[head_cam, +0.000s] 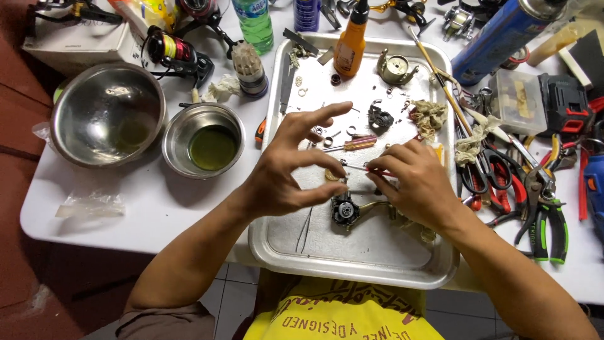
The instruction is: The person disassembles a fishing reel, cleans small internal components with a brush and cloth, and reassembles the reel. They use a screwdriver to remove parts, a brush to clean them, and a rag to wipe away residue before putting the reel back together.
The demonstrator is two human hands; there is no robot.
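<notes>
Both hands work over the metal tray (pixel 377 264) at the table's near edge. Left hand (pixel 292 170) has its fingers spread, thumb and forefinger tips by a small black reel part (pixel 345 209) lying just below them. Right hand (pixel 415 182) pinches a thin red-handled screwdriver (pixel 362 167). Two steel bowls (pixel 107 113) sit toward the left edge.

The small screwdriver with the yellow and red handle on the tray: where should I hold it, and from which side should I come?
Grip the small screwdriver by its thick yellow and red handle, coming from above. It lies flat on the metal tray, tip pointing left toward small washers. The handle end has bare tray around it, so probably nothing gets knocked.
</notes>
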